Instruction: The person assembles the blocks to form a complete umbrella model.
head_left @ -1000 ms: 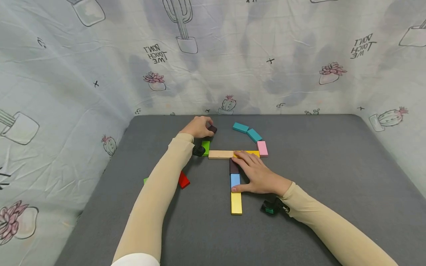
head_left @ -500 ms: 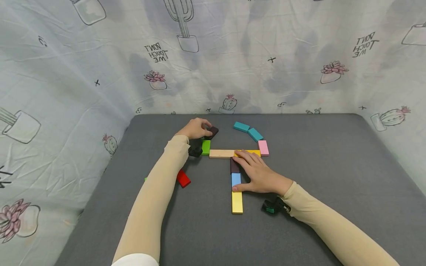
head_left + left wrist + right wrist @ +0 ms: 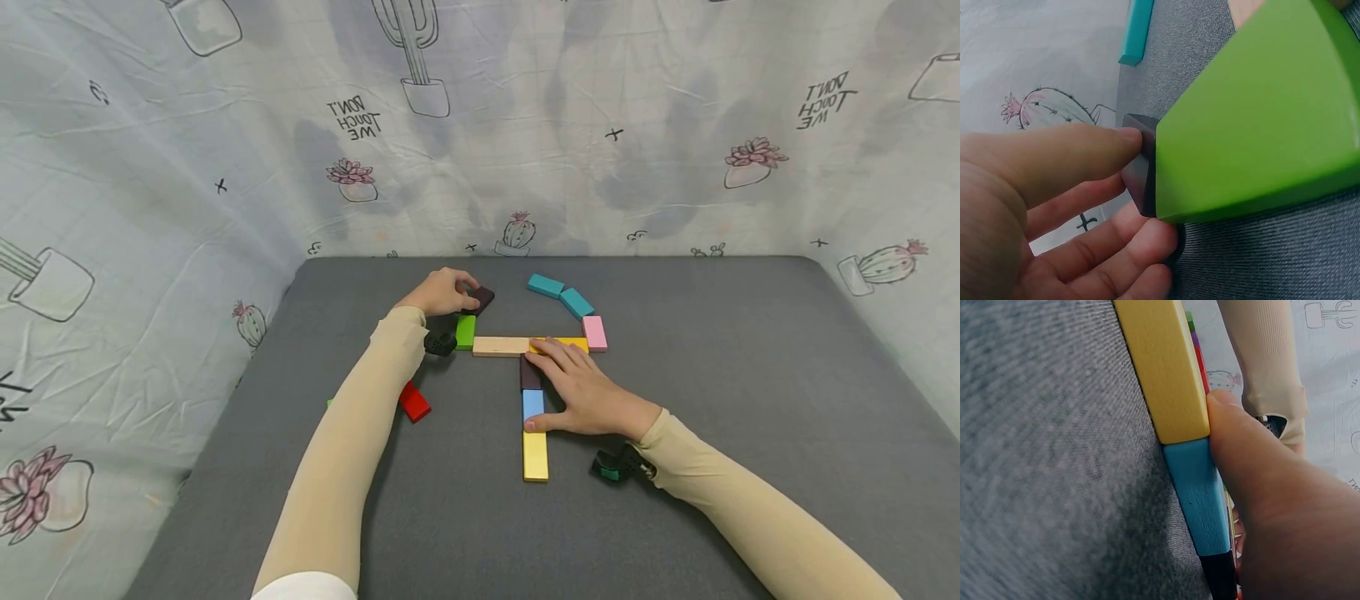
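At the far left of the block outline, my left hand (image 3: 441, 292) pinches a dark brown block (image 3: 482, 300) between thumb and fingers. Its near end meets the green block (image 3: 466, 332), which fills much of the left wrist view. My right hand (image 3: 588, 396) rests with spread fingers over the middle blocks. Its fingertips lie on the orange-yellow block (image 3: 579, 342) and by another dark block (image 3: 530, 373). The thumb reaches the seam of the light blue block (image 3: 1196, 494) and the yellow block (image 3: 1166, 369). A natural wood block (image 3: 500, 347) joins the green and orange-yellow ones.
Two teal blocks (image 3: 577, 303) and a pink block (image 3: 595, 333) curve along the right side of the outline. A red block (image 3: 415, 402) lies nearer, partly behind my left forearm. A patterned cloth (image 3: 570, 125) hangs behind the grey table (image 3: 712, 375).
My left hand has shifted slightly left and down, setting the dark brown block against the green block's far end. My right hand has kept its place on the blocks.
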The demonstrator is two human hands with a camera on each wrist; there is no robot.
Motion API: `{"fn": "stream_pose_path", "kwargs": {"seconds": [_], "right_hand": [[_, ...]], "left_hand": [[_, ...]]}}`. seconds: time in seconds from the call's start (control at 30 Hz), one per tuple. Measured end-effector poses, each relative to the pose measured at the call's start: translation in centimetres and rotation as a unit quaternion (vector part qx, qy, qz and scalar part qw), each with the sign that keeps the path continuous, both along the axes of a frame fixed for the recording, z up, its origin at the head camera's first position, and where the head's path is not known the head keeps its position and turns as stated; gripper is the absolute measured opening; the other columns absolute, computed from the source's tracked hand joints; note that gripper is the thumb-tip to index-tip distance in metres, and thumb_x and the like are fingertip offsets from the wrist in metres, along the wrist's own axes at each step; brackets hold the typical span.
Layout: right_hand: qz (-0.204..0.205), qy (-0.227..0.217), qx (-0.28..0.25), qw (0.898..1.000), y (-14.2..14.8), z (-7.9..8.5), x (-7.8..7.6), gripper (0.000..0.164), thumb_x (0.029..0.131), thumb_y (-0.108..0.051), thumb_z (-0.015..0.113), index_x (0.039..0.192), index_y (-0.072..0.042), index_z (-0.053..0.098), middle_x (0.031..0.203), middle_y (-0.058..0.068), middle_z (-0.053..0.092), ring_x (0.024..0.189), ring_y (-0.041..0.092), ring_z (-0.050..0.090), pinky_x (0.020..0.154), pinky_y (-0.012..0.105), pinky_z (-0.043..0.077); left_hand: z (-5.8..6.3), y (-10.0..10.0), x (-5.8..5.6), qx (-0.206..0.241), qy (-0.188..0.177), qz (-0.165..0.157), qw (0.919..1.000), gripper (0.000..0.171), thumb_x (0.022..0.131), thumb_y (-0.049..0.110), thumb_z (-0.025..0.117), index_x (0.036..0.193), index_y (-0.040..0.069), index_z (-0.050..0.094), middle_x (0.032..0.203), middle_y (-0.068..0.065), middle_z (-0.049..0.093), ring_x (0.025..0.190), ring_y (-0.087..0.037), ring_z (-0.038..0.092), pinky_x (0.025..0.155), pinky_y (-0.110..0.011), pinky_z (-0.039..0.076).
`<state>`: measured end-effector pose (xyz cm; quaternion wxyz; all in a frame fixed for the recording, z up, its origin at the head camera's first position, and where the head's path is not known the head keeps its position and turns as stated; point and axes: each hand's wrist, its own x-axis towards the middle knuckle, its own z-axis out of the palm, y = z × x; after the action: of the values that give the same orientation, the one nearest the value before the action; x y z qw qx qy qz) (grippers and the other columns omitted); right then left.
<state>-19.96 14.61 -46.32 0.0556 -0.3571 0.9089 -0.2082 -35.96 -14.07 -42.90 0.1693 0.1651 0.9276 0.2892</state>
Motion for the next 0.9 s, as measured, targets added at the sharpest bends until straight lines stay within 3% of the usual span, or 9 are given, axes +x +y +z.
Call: {"fn": "stream_pose_path", "kwargs": {"seconds": [0.37,0.9], "right_hand": [[0.002,0.006,-0.003,1.000,0.1,-0.2,-0.1,0.104,0.086,-0.061,0.077,0.161,-0.005,0.034,0.170,0.014,0.023,0.158,0.038,0.019,0.125,0.064,0.018],[0.001,0.001,-0.002,1.000,0.1,-0.1,0.0,0.104,0.086,-0.061,0.078,0.161,-0.005,0.034,0.170,0.014,0.024,0.159,0.039,0.018,0.125,0.064,0.017]], "left_hand": [[0.0,1.2,-0.1,-0.058,0.015,-0.013,0.9981,0.061,0.095,0.034,0.076,0.145,0.007,0.057,0.131,-0.017,0.065,0.115,-0.031,0.064,0.102,-0.049,0.053],[0.3,1.7,0.5,-0.066,0.012,-0.011,0.9977,0.062,0.094,0.030,0.077,0.148,0.008,0.055,0.129,-0.018,0.065,0.111,-0.030,0.063,0.099,-0.047,0.053]]}}
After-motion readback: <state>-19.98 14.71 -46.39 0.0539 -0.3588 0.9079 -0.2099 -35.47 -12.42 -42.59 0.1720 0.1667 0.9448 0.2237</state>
